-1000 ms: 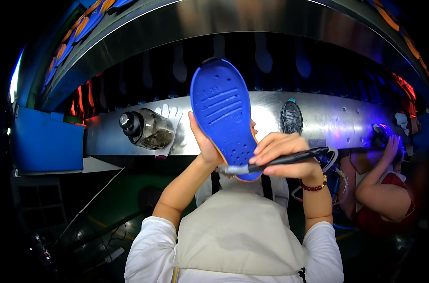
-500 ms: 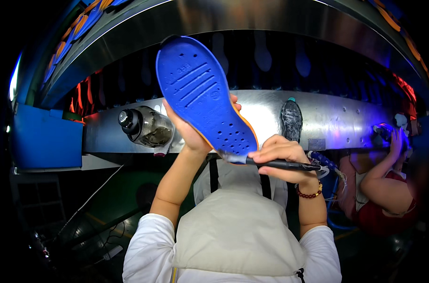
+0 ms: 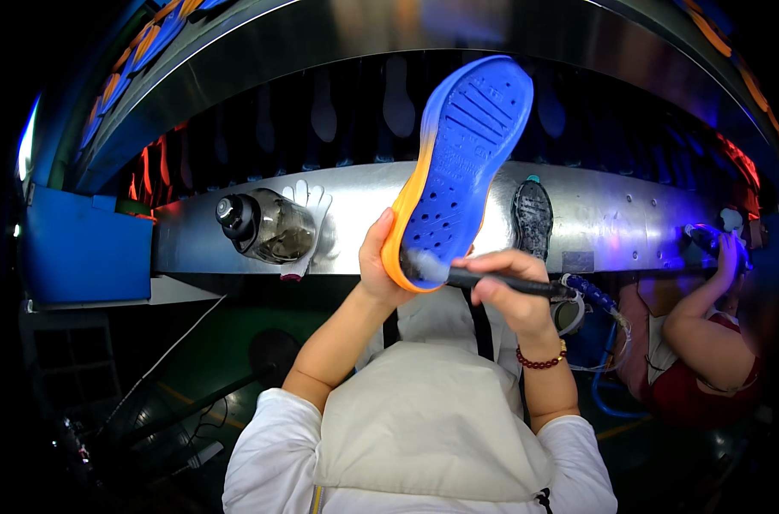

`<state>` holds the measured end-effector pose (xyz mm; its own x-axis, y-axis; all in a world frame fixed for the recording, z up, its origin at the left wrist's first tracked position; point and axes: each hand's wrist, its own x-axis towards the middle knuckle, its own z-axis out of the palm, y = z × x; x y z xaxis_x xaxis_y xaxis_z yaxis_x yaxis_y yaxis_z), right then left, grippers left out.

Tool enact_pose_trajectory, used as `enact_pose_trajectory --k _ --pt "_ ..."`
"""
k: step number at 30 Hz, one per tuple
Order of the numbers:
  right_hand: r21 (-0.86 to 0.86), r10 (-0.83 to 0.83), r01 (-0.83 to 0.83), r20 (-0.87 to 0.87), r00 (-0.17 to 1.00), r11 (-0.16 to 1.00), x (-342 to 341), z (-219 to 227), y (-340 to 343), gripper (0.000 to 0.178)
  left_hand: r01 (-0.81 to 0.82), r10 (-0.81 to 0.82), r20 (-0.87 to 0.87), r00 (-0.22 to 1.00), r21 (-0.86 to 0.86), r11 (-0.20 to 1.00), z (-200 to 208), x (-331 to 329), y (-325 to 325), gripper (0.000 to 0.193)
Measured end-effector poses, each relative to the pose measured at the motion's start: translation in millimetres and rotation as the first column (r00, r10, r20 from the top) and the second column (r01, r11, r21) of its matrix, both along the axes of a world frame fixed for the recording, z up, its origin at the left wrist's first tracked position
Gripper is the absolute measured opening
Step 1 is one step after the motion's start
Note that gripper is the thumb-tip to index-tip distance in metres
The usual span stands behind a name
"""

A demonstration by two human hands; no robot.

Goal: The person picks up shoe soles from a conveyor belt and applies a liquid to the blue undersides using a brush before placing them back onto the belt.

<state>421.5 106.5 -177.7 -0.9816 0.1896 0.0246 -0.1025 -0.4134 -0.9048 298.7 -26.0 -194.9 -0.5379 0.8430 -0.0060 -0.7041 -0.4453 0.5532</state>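
Note:
A shoe sole, blue inside with an orange-and-blue sidewall, stands tilted in front of me, toe end up and to the right. My left hand grips it by the orange heel end, thumb along the side. In my right hand is a brush with a black handle, pinched between thumb and fingers. Its pale bristles touch the inner heel area, below a cluster of small holes. The fingers of my left hand behind the sole are mostly hidden.
On the metal ledge stand a clear bottle with black lid, a white glove and a dark sole. More soles line the dark opening behind. A blue-wrapped hose hangs at right, near a co-worker's hand.
The sole has turned, its toe end swinging from upper left to upper right, so the orange sidewall now shows. The brush tip has moved inward onto the heel area. The glove is more exposed.

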Motion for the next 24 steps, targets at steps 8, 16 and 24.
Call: enact_pose_trajectory --k 8,16,24 --pt "0.422 0.042 -0.035 -0.008 0.999 0.906 -2.3 23.3 25.4 0.02 0.268 -0.272 -0.022 0.962 -0.113 0.957 6.9 -14.5 -8.9 0.061" --pt "0.507 0.426 -0.311 -0.127 0.896 0.804 -7.0 35.9 43.4 0.019 0.548 -0.524 0.159 0.837 -0.249 0.799 14.2 -26.2 -19.4 0.057" --pt "0.626 0.61 -0.452 -0.046 0.791 0.635 -10.0 54.6 53.3 0.021 0.585 -0.574 0.177 0.799 -0.447 0.677 26.0 -29.1 -26.6 0.053"
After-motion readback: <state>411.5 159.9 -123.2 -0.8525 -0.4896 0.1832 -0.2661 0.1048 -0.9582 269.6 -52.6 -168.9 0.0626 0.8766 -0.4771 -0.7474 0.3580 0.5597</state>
